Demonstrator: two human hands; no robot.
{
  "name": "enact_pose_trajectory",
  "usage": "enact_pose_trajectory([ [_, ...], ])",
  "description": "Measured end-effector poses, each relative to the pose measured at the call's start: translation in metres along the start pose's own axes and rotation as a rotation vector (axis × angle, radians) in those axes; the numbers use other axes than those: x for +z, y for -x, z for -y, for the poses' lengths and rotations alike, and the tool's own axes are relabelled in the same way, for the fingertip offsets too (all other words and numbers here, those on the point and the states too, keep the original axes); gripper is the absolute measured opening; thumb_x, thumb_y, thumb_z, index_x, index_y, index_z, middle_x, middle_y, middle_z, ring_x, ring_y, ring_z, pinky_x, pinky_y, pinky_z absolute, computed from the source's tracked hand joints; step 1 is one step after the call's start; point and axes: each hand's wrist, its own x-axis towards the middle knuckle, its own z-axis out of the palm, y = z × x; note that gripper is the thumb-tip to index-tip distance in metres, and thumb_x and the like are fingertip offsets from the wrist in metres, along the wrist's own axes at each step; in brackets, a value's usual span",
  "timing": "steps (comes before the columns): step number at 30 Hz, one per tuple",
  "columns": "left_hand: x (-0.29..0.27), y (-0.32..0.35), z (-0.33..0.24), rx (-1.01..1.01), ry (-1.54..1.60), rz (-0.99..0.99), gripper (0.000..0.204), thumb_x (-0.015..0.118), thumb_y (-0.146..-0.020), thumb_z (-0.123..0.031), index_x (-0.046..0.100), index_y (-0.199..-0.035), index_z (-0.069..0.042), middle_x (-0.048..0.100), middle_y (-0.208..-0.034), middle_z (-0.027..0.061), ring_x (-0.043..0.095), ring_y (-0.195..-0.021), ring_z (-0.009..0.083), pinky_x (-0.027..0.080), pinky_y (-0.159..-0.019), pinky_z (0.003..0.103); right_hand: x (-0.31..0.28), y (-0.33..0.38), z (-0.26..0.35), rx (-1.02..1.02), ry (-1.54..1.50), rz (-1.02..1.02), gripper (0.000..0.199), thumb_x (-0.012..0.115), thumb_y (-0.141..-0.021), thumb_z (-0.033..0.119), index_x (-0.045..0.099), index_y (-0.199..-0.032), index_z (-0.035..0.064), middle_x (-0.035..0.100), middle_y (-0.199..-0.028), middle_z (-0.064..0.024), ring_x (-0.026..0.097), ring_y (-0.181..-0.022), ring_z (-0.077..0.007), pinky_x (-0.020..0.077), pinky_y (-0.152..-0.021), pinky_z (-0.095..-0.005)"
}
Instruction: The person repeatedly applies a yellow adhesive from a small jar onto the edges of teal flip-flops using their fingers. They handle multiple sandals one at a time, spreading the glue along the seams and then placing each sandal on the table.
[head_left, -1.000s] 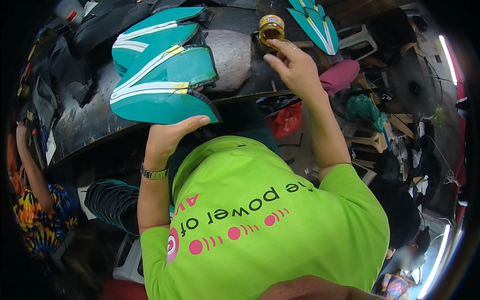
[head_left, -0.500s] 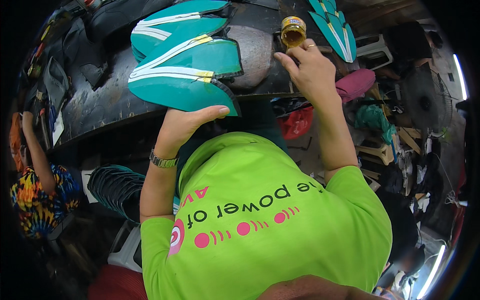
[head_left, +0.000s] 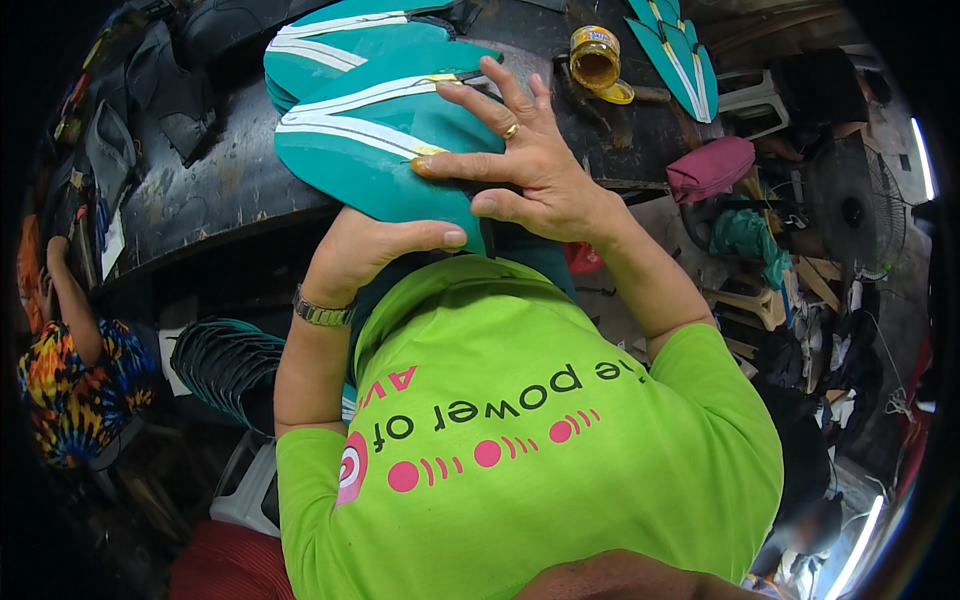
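Observation:
A stack of teal shoe pieces with white and yellow stripes (head_left: pixel 360 130) lies at the near edge of a dark workbench (head_left: pixel 200 200). My left hand (head_left: pixel 370 250), with a metal watch on its wrist, grips the near edge of the top piece from below. My right hand (head_left: pixel 525 165), wearing a ring, lies spread on top of the same piece, its thumb at the edge. An open yellow jar (head_left: pixel 594 58) stands on the bench beyond my right hand, with its lid (head_left: pixel 618 94) beside it.
More teal pieces (head_left: pixel 682 50) lie at the bench's far right, and a maroon pouch (head_left: pixel 710 168) sits off its right end. A stack of dark soles (head_left: pixel 230 365) is under the bench at left. Another person in patterned clothing (head_left: pixel 70 390) sits at far left. A fan (head_left: pixel 860 210) stands at right.
My right hand has come back from the yellow jar and settled on the top teal piece. My left hand has stayed at the piece's near edge.

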Motion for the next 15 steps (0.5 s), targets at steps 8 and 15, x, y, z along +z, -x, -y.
enact_pose_trajectory([
  [8, -0.005, 0.001, 0.007, -0.058, 0.212, 0.086, 0.054, 0.076, -0.082, -0.002, 0.050, -0.130, 0.002, 0.064, -0.113, 0.0094, 0.066, -0.095, 0.0190, 0.058, -0.078, 0.032, -0.011, 0.013, -0.004, -0.082, -0.158, -0.025, 0.045, 0.049, -0.093, 0.062, 0.075, -0.115, 0.0329, 0.043, -0.153, -0.0077, 0.009, -0.151, -0.0360, -0.0110, -0.114, -0.0599],
  [15, -0.009, -0.001, 0.014, -0.013, 0.493, 0.211, 0.049, 0.068, -0.093, -0.011, 0.044, -0.134, 0.002, 0.064, -0.117, 0.0143, 0.069, -0.100, 0.0260, 0.061, -0.083, 0.039, -0.017, 0.031, 0.008, -0.201, 0.108, -0.163, 0.050, 0.055, -0.084, 0.069, 0.077, -0.112, 0.0327, 0.047, -0.149, -0.0102, 0.017, -0.149, -0.0370, -0.0086, -0.117, -0.0556],
])
